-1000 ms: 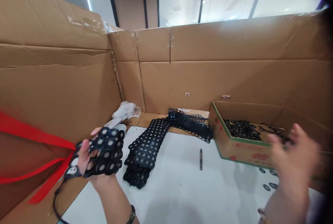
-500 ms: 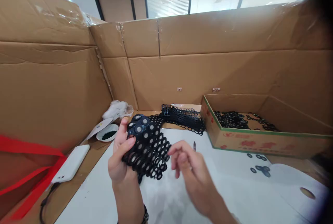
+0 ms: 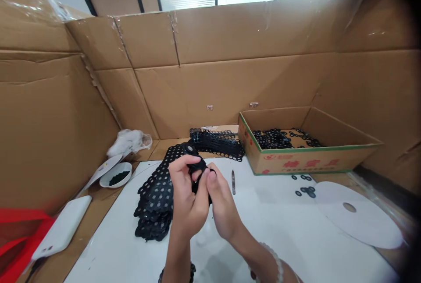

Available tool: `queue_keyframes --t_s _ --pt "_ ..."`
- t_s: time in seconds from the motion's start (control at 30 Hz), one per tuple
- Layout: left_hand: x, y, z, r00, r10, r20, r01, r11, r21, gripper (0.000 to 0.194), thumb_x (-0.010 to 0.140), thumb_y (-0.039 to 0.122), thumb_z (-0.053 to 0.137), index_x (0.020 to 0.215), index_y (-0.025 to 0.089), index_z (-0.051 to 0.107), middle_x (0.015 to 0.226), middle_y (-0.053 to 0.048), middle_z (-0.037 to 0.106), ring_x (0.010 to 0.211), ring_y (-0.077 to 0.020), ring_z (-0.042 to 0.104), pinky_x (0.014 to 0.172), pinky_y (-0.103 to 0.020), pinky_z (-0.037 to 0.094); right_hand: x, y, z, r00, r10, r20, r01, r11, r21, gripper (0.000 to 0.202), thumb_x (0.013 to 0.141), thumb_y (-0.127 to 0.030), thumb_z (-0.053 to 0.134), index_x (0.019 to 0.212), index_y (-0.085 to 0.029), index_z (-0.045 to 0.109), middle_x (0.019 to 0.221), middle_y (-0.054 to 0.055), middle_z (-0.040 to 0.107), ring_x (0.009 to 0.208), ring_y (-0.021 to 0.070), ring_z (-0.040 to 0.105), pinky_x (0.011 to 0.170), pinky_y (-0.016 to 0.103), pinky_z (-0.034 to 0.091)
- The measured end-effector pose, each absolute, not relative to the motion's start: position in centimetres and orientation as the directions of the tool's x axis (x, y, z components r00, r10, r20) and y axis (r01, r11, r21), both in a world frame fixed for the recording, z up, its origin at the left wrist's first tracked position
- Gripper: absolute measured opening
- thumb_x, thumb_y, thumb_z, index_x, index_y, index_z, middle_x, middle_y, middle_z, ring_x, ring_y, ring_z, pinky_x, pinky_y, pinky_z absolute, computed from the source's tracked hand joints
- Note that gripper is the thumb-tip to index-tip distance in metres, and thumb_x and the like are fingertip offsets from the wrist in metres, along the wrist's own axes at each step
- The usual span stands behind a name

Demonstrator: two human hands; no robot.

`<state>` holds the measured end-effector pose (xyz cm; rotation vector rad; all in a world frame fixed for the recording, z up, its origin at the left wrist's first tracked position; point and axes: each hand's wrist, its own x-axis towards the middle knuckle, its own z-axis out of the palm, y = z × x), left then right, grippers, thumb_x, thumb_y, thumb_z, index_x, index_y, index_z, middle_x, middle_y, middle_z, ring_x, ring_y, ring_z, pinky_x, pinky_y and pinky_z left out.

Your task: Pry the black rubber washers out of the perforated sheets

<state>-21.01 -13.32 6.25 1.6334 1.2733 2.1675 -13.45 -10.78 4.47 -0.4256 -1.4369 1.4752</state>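
A black sheet of linked rings (image 3: 154, 202) lies in layered folds on the white table (image 3: 263, 226), left of my hands. It runs up behind my left hand (image 3: 188, 197), where a bunched black edge of it shows between the fingers. My left hand is closed around this edge. My right hand (image 3: 224, 204) is pressed against the left, its thumb and fingers pinching the same black edge. Both thumbs meet at the front, so the pinched part is mostly hidden.
A cardboard box (image 3: 305, 160) of black rings stands at the back right, beside a second black ring mesh (image 3: 217, 143). Right lie loose rings (image 3: 308, 192) and a white disc (image 3: 358, 217). Pointed tweezers-like tool (image 3: 233, 182), white bowl (image 3: 115, 175) and power bank-like block (image 3: 62, 228) lie about.
My right hand has come in from the side and now grips the black sheet with my left. Most of the sheet now lies left of my hands. The view has shifted right.
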Motion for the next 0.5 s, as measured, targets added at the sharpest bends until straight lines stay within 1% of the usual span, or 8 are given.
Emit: queue_keyframes --t_s 0.1,0.17,0.3,0.4,0.5 --pt "-20.9 -12.9 6.2 -0.444 0.551 0.706 0.32 -0.639 0.7 0.027 0.087 0.014 0.064 0.108 0.027 0.051 0.093 0.0 0.046 0.068 -0.0082 0.046 0.066 -0.015 0.044 -13.5 -10.1 4.2 -0.427 0.819 0.382 -0.352 0.239 -0.905 0.041 0.097 -0.057 0.036 0.083 -0.02 0.048 0.076 0.0 0.054 0.07 0.012 0.048 0.065 0.024 0.039" --pt "-20.9 -12.9 6.4 -0.471 0.542 0.696 0.303 -0.641 0.705 0.03 0.085 0.015 0.067 0.107 0.026 0.051 0.098 -0.001 0.045 0.067 -0.0073 0.045 0.064 -0.015 0.045 -13.4 -9.8 4.0 -0.416 0.826 0.382 -0.329 0.254 -0.909 0.043 0.098 -0.055 0.035 0.076 -0.019 0.045 0.07 -0.002 0.049 0.066 0.0112 0.044 0.063 0.024 0.036" --pt "-20.7 -13.3 6.7 -0.512 0.539 0.669 0.239 -0.659 0.713 0.033 0.084 0.017 0.071 0.108 0.026 0.05 0.09 0.001 0.046 0.064 -0.0071 0.044 0.061 -0.014 0.044 -13.3 -9.8 3.7 -0.384 0.845 0.373 -0.307 0.264 -0.914 0.045 0.099 -0.054 0.035 0.07 -0.019 0.039 0.064 -0.004 0.037 0.062 0.0105 0.034 0.06 0.025 0.031" --pt "-20.2 -13.9 6.9 -0.586 0.528 0.614 0.134 -0.685 0.716 0.034 0.082 0.017 0.074 0.106 0.027 0.051 0.086 0.002 0.046 0.065 -0.007 0.043 0.062 -0.012 0.043 -13.0 -10.6 3.8 -0.382 0.84 0.386 -0.282 0.291 -0.914 0.044 0.1 -0.051 0.034 0.07 -0.019 0.039 0.065 -0.003 0.038 0.062 0.0104 0.033 0.058 0.026 0.029" --pt "-20.0 -14.5 7.6 -0.663 0.522 0.537 0.036 -0.694 0.719 0.038 0.078 0.016 0.076 0.105 0.029 0.053 0.079 0.004 0.045 0.063 -0.0077 0.044 0.063 -0.014 0.045 -12.2 -11.8 4.5 -0.388 0.813 0.435 -0.253 0.36 -0.898 0.043 0.101 -0.046 0.033 0.068 -0.019 0.038 0.065 -0.002 0.04 0.062 0.0102 0.036 0.057 0.025 0.029"
